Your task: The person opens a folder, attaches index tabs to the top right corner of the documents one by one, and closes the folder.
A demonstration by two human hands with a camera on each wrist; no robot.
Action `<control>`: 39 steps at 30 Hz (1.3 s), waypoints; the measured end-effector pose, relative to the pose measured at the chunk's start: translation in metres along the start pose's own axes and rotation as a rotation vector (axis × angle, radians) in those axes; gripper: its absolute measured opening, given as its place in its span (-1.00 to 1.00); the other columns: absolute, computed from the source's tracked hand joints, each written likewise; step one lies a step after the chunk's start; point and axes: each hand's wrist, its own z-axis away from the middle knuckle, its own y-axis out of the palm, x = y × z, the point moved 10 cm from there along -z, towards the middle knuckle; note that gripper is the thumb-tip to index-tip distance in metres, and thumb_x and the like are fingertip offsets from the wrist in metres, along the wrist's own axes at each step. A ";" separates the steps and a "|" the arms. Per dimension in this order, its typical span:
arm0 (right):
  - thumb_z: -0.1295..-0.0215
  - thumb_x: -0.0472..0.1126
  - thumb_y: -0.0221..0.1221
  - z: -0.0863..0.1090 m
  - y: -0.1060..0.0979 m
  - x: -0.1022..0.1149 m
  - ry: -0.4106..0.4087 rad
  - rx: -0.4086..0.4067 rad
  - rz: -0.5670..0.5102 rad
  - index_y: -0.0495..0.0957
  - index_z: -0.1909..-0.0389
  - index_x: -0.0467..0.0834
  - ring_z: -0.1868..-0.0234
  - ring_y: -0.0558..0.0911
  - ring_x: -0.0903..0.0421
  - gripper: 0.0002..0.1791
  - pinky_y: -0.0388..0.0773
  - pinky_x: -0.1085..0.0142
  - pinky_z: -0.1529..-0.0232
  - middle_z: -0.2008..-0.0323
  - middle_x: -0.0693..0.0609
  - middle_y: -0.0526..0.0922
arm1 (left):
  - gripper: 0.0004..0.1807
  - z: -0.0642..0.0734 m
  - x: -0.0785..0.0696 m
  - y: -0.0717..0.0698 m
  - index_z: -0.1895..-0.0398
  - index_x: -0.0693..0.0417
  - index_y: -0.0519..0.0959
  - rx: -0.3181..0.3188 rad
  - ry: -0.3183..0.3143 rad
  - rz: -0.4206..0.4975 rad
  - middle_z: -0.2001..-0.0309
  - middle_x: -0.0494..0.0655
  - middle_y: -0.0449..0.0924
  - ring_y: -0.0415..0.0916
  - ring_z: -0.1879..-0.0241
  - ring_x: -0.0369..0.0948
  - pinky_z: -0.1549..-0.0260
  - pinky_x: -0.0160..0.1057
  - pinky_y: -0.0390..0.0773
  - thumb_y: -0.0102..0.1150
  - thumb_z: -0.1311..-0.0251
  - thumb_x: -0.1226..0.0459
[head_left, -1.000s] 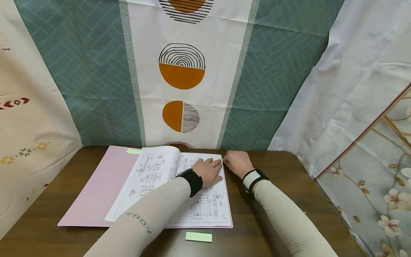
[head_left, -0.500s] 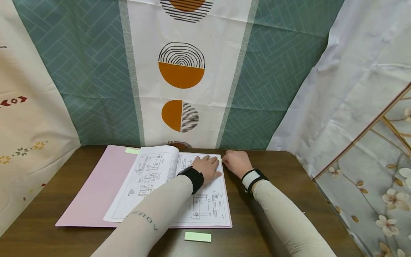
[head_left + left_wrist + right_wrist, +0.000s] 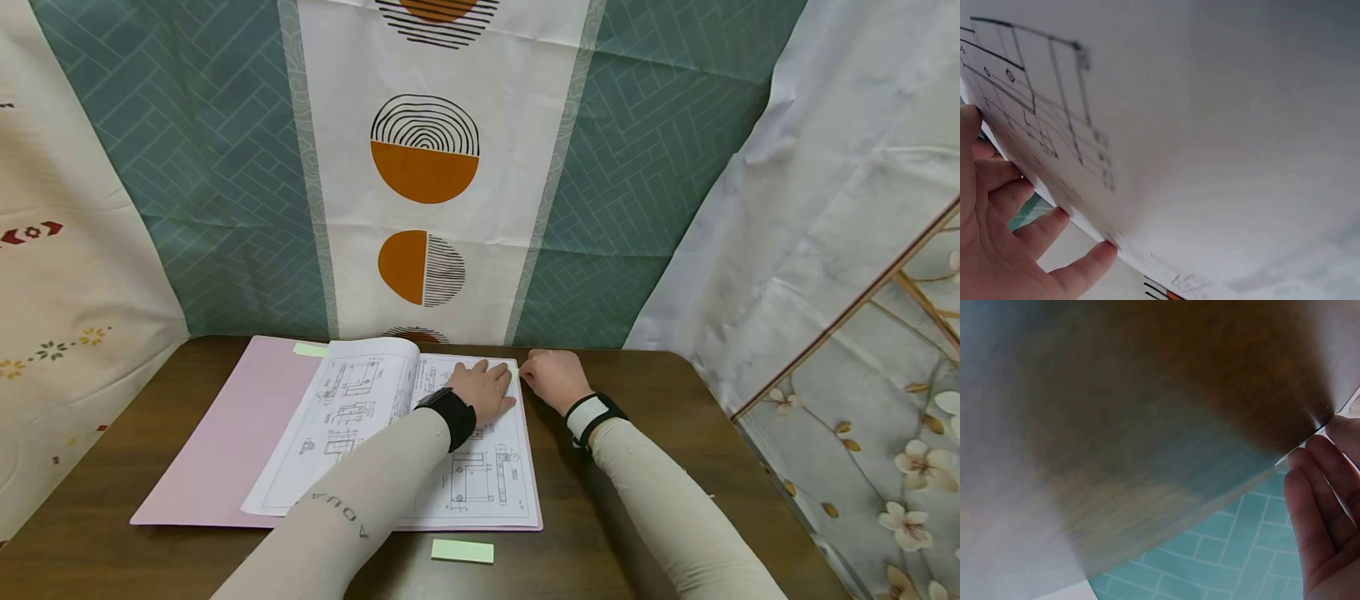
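Note:
A pink folder (image 3: 213,454) lies spread on the brown table, holding sheets of technical drawings. Its left drawing page (image 3: 348,417) is turned over and bulges near the spine. My left hand (image 3: 482,393) rests on the upper part of the right page (image 3: 480,492), fingers spread and fairly straight; the left wrist view shows its fingertips against the paper. At that page's upper right edge, my right hand (image 3: 557,381) pinches a small pale green sticky tab (image 3: 514,372) with thumb and fingers. The tab's far end is hidden by the fingertips.
A pale green pad of sticky notes (image 3: 462,552) lies in front of the folder. Another green sticky strip (image 3: 310,349) is at the folder's upper left edge. Patterned cloth (image 3: 427,275) hangs right behind the table (image 3: 637,500).
My left hand has shifted slightly and its fingers have drawn back a little from the tab. The right hand stays at the page edge, nearly still.

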 end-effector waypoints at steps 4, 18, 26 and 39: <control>-0.38 -0.28 0.50 -0.001 0.002 -0.002 0.015 0.032 0.004 0.91 0.26 -0.02 0.36 0.77 0.09 -0.93 0.74 0.14 0.26 0.41 0.06 0.75 | -0.28 -0.006 -0.003 0.012 -0.77 -0.14 0.24 0.008 0.061 -0.038 -0.73 -0.21 0.20 0.22 -0.66 -0.03 -0.46 0.25 0.39 -0.20 -0.74 -0.21; -0.39 -0.27 0.50 -0.001 0.001 0.000 0.011 0.036 -0.011 0.91 0.24 -0.02 0.38 0.75 0.09 -0.92 0.73 0.13 0.28 0.42 0.06 0.73 | -0.27 -0.003 -0.002 0.006 -0.76 -0.13 0.27 -0.004 0.055 -0.006 -0.71 -0.20 0.24 0.24 -0.65 -0.04 -0.49 0.24 0.35 -0.14 -0.72 -0.22; -0.38 -0.27 0.50 -0.001 -0.002 0.002 -0.006 -0.005 -0.005 0.92 0.24 0.00 0.35 0.75 0.10 -0.91 0.72 0.14 0.29 0.40 0.08 0.73 | -0.27 -0.003 0.003 -0.003 -0.72 -0.09 0.33 -0.034 -0.008 0.008 -0.67 -0.16 0.32 0.30 -0.60 0.01 -0.46 0.21 0.39 -0.08 -0.70 -0.22; -0.35 -0.29 0.51 0.001 0.000 -0.001 -0.015 -0.045 0.000 0.90 0.31 0.03 0.42 0.72 0.12 -0.88 0.70 0.15 0.35 0.44 0.09 0.70 | -0.23 -0.005 0.003 0.003 -0.70 -0.07 0.36 0.000 -0.115 -0.023 -0.64 -0.13 0.35 0.37 -0.55 0.02 -0.42 0.15 0.44 -0.12 -0.68 -0.29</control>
